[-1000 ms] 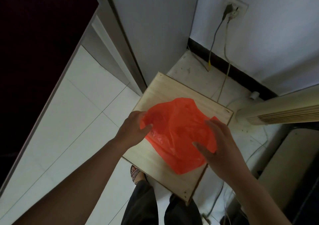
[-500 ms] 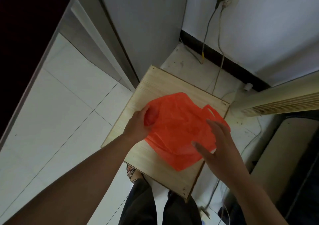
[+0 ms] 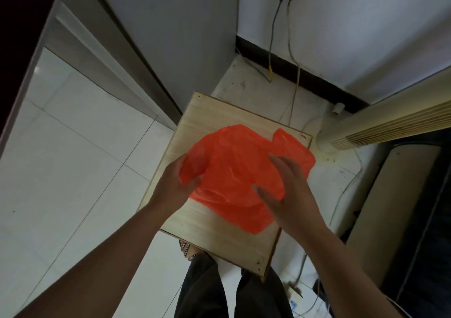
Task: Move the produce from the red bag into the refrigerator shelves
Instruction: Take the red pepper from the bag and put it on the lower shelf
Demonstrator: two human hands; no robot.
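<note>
A thin red plastic bag (image 3: pixel 234 168) lies spread and mostly flat on a square wooden stool top (image 3: pixel 219 234). My left hand (image 3: pixel 174 185) pinches the bag's left edge between thumb and fingers. My right hand (image 3: pixel 290 190) rests on the bag's right side with fingers spread, pressing it down. No produce shows through or beside the bag. The grey refrigerator (image 3: pixel 175 36) stands just behind the stool, its side panel facing me.
White floor tiles (image 3: pixel 73 171) spread to the left. A cream tower fan (image 3: pixel 380 127) leans at the right, with cables (image 3: pixel 292 56) running from a wall socket down to the floor. My legs and a sandalled foot (image 3: pixel 189 250) are under the stool's near edge.
My left hand has gathered the bag's left edge into a pinch. The bag's right side has spread out flatter, showing a handle loop. The view has shifted slightly.
</note>
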